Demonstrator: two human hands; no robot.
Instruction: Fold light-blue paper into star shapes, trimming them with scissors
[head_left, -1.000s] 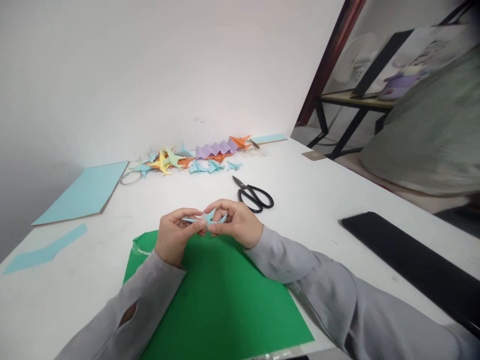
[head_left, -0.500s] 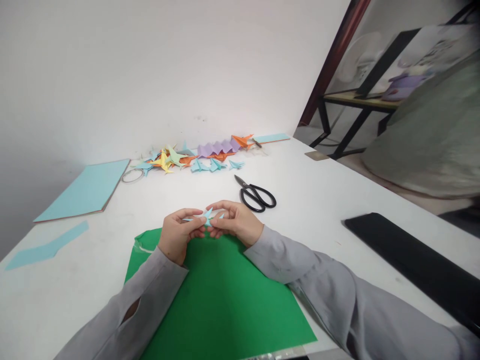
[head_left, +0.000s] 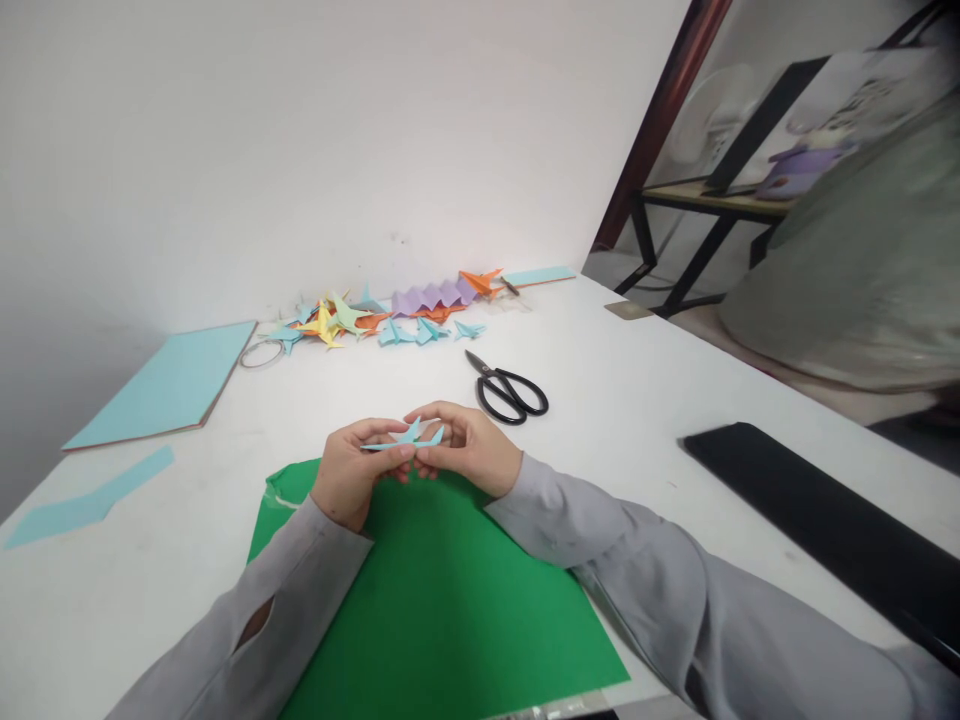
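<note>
A small light-blue folded paper piece (head_left: 409, 435) with pointed ends is held between both hands. My left hand (head_left: 354, 468) pinches its left side between thumb and fingers. On the other side, my right hand (head_left: 472, 447) grips it with the thumb along the near edge and the fingers behind. Part of the paper is covered by the fingers. Both hands are just above the far edge of a green sheet (head_left: 457, 590). Black-handled scissors (head_left: 510, 390) lie on the white table beyond my right hand.
Along the wall lie several folded paper pieces (head_left: 345, 315) and a pleated purple paper strip (head_left: 435, 295). To the left are a stack of light-blue paper (head_left: 169, 385), a cut blue strip (head_left: 94, 497) and a ring (head_left: 262, 353). A long black object (head_left: 817, 530) lies on the right.
The folded paper has been tilted in my fingers, so its long near edge now shows. Both thumbs have shifted slightly lower. The hands remain in nearly the same place.
</note>
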